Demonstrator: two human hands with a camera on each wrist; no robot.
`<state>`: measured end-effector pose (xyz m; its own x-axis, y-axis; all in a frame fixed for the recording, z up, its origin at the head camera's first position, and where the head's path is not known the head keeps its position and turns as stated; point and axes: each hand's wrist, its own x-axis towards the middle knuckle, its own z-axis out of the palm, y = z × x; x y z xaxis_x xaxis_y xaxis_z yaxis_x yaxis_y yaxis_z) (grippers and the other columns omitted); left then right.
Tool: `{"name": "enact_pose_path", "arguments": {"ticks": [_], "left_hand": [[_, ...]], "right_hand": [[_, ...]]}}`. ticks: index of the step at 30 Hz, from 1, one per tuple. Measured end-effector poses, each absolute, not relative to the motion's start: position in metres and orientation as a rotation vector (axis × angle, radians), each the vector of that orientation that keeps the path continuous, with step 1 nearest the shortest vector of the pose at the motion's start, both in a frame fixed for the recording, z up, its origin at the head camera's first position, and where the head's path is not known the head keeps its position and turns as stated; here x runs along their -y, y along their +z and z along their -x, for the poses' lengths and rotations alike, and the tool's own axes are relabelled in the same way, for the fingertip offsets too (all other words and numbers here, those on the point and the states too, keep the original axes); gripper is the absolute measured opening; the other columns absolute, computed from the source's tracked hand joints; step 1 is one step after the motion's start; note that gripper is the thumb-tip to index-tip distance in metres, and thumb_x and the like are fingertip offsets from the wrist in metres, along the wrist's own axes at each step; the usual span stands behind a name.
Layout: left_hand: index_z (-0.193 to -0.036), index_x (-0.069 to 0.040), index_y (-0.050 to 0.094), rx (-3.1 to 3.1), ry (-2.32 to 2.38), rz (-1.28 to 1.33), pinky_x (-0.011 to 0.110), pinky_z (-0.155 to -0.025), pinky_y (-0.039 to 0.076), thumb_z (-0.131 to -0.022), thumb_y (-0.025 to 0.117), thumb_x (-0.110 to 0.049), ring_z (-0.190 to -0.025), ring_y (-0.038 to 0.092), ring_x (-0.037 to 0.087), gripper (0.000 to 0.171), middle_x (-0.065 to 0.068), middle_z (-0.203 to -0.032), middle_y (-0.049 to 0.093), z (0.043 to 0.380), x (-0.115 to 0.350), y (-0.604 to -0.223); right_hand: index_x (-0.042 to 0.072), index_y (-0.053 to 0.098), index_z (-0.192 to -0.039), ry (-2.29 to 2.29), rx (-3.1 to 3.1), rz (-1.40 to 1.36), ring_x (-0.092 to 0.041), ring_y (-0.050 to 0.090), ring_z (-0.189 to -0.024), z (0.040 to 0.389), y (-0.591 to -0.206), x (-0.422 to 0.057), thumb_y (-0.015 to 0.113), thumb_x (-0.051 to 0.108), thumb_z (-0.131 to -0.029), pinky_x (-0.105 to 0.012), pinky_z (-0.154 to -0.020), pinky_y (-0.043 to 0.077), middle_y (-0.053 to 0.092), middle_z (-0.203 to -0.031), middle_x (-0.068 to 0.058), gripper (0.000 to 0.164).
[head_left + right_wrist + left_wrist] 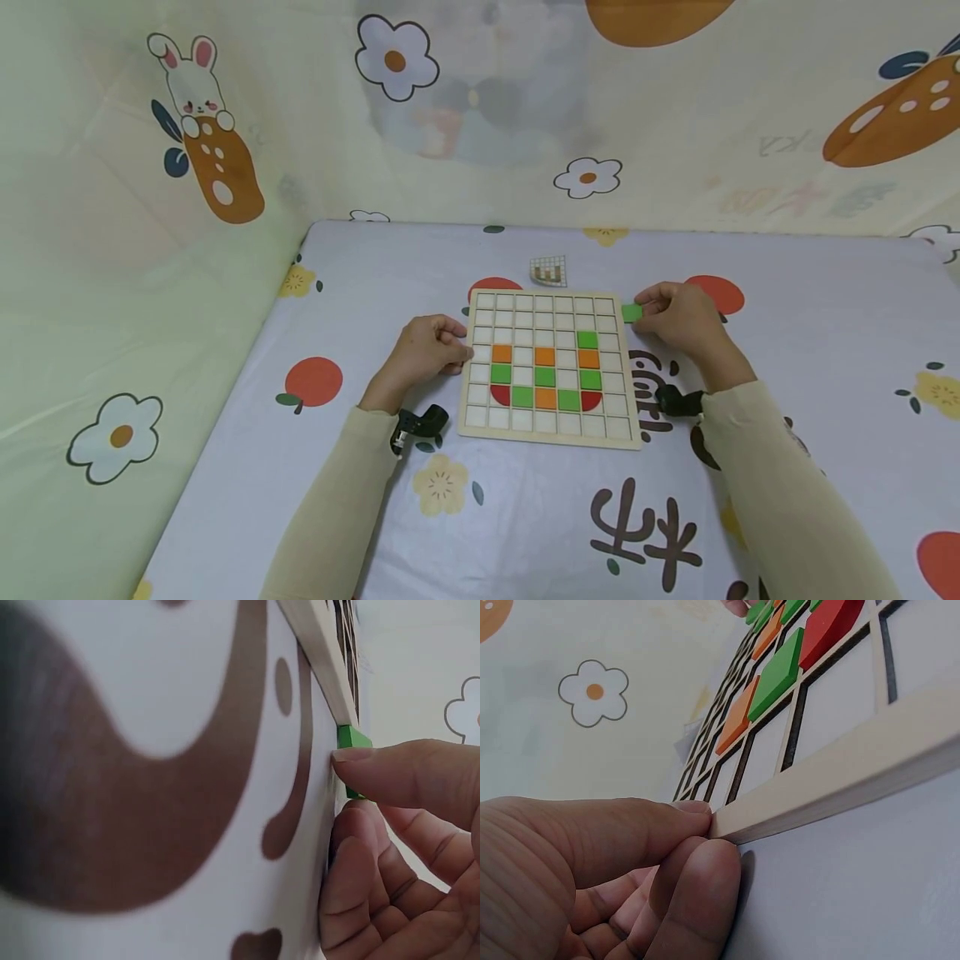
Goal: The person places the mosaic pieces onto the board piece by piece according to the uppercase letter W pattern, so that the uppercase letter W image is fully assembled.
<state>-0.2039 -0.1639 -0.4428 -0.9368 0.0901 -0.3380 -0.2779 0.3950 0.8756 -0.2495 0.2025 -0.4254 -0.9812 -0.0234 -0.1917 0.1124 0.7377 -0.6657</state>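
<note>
A wooden grid board [557,434] lies flat on the table, with green, orange and red tiles in several of its cells. My left hand [423,354] pinches the board's left edge; the left wrist view shows the thumb [630,829] over the rim and the index finger against its side. Just off the board's right edge, near its upper corner, my right hand [686,321] pinches a green tile [632,313]. That tile [357,739] is partly hidden by the thumb [412,772] in the right wrist view. Among the set tiles are an orange tile [545,399] and a red rounded tile [591,401].
Behind the board lies a small printed pattern card [548,271]. A white cloth [540,517] with fruit, flowers and lettering covers the table. Patterned curtains stand at the back and left. Each wrist carries a black camera mount [422,422].
</note>
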Motion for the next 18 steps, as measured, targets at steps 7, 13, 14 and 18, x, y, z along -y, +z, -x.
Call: {"name": "enact_pose_path", "arguments": {"ticks": [7,13,14,18], "left_hand": [[-0.116,0.0,0.067,-2.322,1.559,0.158,0.025,-0.063,0.061,-0.09,0.079,-0.003,-0.068,0.068,0.015,0.029,0.009,-0.087,0.067,0.2034,0.164,-0.4417],[-0.116,0.002,0.067,-2.324,1.574,0.134,0.024,-0.062,0.061,-0.09,0.078,-0.001,-0.066,0.067,0.013,0.028,0.008,-0.085,0.068,0.2025,0.1635,-0.4398],[-0.116,0.002,0.067,-2.325,1.575,0.132,0.024,-0.062,0.061,-0.09,0.078,-0.001,-0.066,0.067,0.013,0.028,0.008,-0.084,0.068,0.2023,0.1634,-0.4397],[-0.116,0.002,0.067,-2.331,1.569,0.134,0.024,-0.062,0.061,-0.09,0.078,-0.001,-0.066,0.068,0.013,0.028,0.008,-0.085,0.069,0.2023,0.1632,-0.4403]], "right_hand": [[0.001,0.071,-0.122,-1.074,-2.731,-0.096,-0.029,0.054,-0.095,0.2503,-0.4269,-0.2027,0.074,0.007,-0.091,-0.033,-0.073,0.048,0.062,-0.099,-0.013,0.033],[-0.001,0.071,-0.123,-1.08,-2.754,-0.06,-0.029,0.055,-0.094,0.2512,-0.4293,-0.203,0.072,0.005,-0.09,-0.032,-0.072,0.048,0.062,-0.098,-0.013,0.033],[-0.001,0.072,-0.122,-1.078,-2.758,-0.049,-0.029,0.056,-0.094,0.2512,-0.4295,-0.2032,0.072,0.004,-0.09,-0.031,-0.072,0.048,0.063,-0.098,-0.014,0.033],[0.0,0.071,-0.123,-1.064,-2.763,-0.026,-0.029,0.057,-0.094,0.2514,-0.4294,-0.2041,0.073,0.005,-0.09,-0.032,-0.073,0.049,0.064,-0.1,-0.015,0.033]]}}
